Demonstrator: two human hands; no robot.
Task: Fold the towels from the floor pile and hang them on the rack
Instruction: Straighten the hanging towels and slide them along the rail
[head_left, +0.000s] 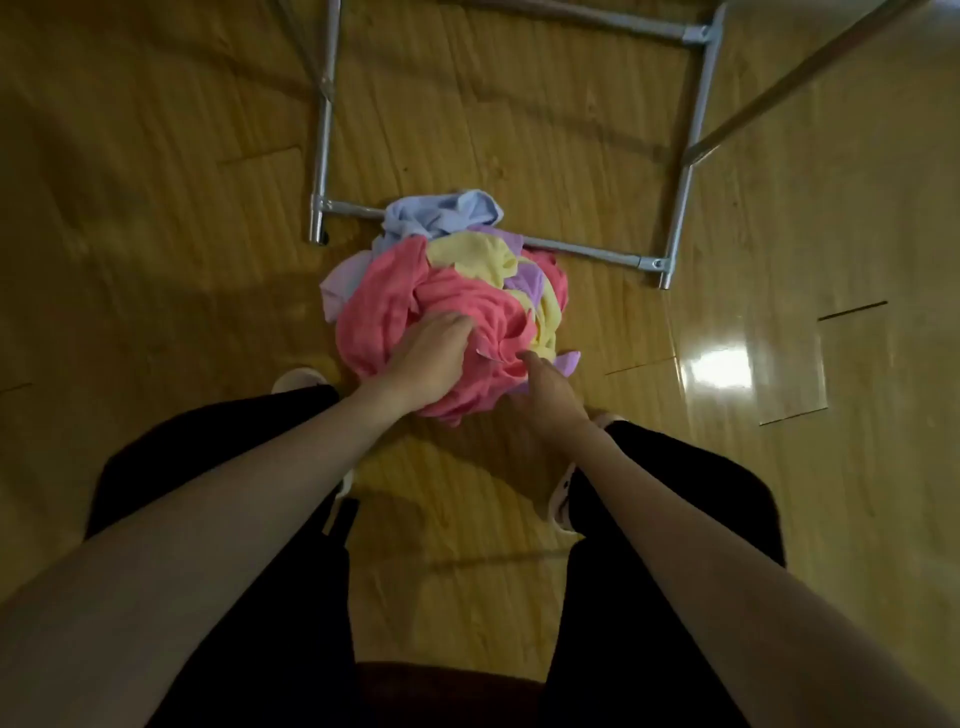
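On floor, crumpled pink towel (447, 317) tops pile (467, 244).

Left hand (434, 358) grips pink towel (384, 317); right hand (545, 389) touches it.

Soft cloth towels (441, 312), glossy wood floor (156, 156), smooth metal rack (691, 156).

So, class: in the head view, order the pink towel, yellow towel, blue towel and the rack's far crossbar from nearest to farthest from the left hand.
1. Pink towel, under the left hand, front of the pile.
2. Yellow towel, mid-pile, beyond the fingers.
3. Blue towel, back of the pile, over the rack's near bar.
4. Far crossbar, top of frame.
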